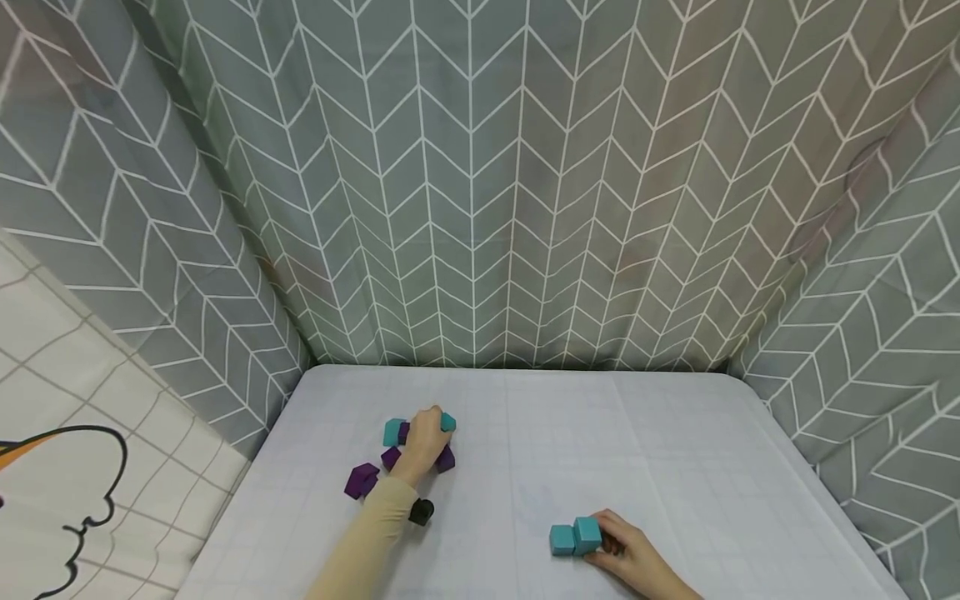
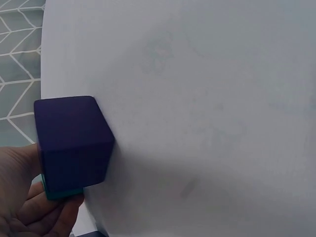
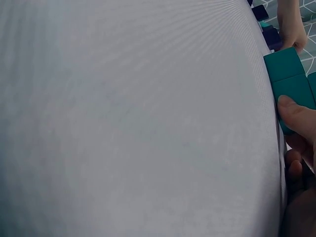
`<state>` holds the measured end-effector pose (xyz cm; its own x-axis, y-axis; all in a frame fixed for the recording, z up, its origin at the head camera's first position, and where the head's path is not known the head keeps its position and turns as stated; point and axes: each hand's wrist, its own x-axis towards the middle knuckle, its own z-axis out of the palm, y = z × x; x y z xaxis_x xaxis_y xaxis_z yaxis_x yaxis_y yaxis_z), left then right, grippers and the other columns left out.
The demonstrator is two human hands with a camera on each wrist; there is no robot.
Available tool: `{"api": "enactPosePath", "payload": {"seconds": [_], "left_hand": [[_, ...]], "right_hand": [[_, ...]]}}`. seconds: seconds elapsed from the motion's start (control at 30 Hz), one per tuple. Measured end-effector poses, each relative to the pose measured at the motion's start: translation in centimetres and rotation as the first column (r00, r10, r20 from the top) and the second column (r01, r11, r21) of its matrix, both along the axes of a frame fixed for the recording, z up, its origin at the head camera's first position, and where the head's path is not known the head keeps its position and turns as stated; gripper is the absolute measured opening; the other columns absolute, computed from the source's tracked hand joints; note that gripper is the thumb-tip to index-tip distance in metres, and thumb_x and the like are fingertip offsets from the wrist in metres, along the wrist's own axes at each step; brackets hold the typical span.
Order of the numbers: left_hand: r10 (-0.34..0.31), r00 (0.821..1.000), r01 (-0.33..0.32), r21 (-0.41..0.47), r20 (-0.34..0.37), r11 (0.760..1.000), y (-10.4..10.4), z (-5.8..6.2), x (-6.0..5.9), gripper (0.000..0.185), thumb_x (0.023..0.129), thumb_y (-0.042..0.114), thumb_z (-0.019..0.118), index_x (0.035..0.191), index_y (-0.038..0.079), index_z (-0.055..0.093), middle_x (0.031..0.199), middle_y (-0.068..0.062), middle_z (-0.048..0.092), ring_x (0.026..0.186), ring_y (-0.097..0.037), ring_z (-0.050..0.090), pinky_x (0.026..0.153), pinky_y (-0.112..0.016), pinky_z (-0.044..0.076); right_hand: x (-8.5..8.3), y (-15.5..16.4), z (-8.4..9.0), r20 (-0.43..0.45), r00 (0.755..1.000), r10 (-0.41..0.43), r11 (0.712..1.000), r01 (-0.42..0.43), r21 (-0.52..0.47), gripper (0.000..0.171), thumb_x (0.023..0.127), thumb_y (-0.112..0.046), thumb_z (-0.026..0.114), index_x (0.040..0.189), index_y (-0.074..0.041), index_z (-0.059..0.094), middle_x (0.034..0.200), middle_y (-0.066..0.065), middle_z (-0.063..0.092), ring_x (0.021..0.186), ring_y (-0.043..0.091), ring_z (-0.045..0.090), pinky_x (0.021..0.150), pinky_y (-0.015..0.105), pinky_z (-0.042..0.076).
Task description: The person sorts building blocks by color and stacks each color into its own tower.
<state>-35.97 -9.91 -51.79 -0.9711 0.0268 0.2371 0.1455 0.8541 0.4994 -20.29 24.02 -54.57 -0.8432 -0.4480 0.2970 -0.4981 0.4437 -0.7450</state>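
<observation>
At the left of the table my left hand (image 1: pixel 424 439) grips a teal block (image 1: pixel 447 422) at its fingertips. In the left wrist view a purple block (image 2: pixel 74 143) stands in front and covers most of the teal one, whose lower edge shows between the curled fingers. Beside that hand in the head view are another teal block (image 1: pixel 393 432) and a purple block (image 1: pixel 446 458). Nearer the front, my right hand (image 1: pixel 630 550) pinches a teal block (image 1: pixel 587 534), its thumb (image 3: pixel 291 111) pressed on the side. A second teal block (image 1: pixel 562 540) adjoins it on the left.
More purple blocks (image 1: pixel 362 481) lie left of the left forearm, and one purple block (image 1: pixel 391 457) sits by the left wrist. A white cloth covers the table (image 1: pixel 510 483). Patterned grey curtains (image 1: pixel 495 208) hang behind it and at both sides.
</observation>
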Motion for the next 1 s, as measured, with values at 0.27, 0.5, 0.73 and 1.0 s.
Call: {"api": "enactPosePath", "payload": {"seconds": [0.27,0.5,0.73,1.0], "left_hand": [[0.007,1.0,-0.006,-0.023,0.006,1.0,0.1,0.1,-0.1,0.02,0.072,0.005,0.07,0.068,0.004,0.05,0.065,-0.008,0.055,0.063,-0.019,0.055,0.053,-0.031,0.045],[0.018,1.0,-0.018,-0.028,0.014,0.999,0.3,0.1,-0.1,0.02,0.072,0.005,0.07,0.068,0.004,0.051,0.068,-0.011,0.059,0.065,-0.021,0.057,0.054,-0.032,0.046],[-0.01,1.0,0.01,0.009,0.003,1.0,0.2,0.3,-0.6,0.016,0.073,0.003,0.068,0.068,0.003,0.053,0.063,-0.005,0.052,0.06,-0.016,0.048,0.051,-0.028,0.042],[-0.126,0.972,0.145,0.083,-0.197,0.986,2.4,4.1,-0.2,0.015,0.075,0.005,0.067,0.088,-0.002,0.062,0.076,-0.008,0.062,0.072,-0.016,0.058,0.061,-0.028,0.049]], "right_hand": [[-0.6,0.3,-1.4,-0.052,0.998,-0.032,0.999,0.032,-0.009,0.03,0.075,-0.021,0.07,0.102,-0.017,0.058,0.091,-0.01,0.052,0.063,0.008,0.045,0.051,0.016,0.04],[-0.6,0.3,-1.5,-0.064,0.997,-0.031,0.999,0.03,-0.021,0.031,0.074,-0.018,0.07,0.103,-0.017,0.059,0.091,-0.01,0.053,0.063,0.008,0.045,0.05,0.016,0.04],[-0.7,0.3,-1.5,-0.058,0.998,-0.038,0.999,0.036,-0.032,0.034,0.072,-0.015,0.072,0.102,-0.017,0.059,0.091,-0.01,0.053,0.064,0.008,0.046,0.051,0.016,0.04],[-0.7,0.2,-1.4,-0.027,0.998,-0.051,0.998,0.05,-0.026,0.032,0.072,-0.018,0.072,0.102,-0.018,0.059,0.091,-0.01,0.053,0.064,0.008,0.045,0.051,0.016,0.041]]}}
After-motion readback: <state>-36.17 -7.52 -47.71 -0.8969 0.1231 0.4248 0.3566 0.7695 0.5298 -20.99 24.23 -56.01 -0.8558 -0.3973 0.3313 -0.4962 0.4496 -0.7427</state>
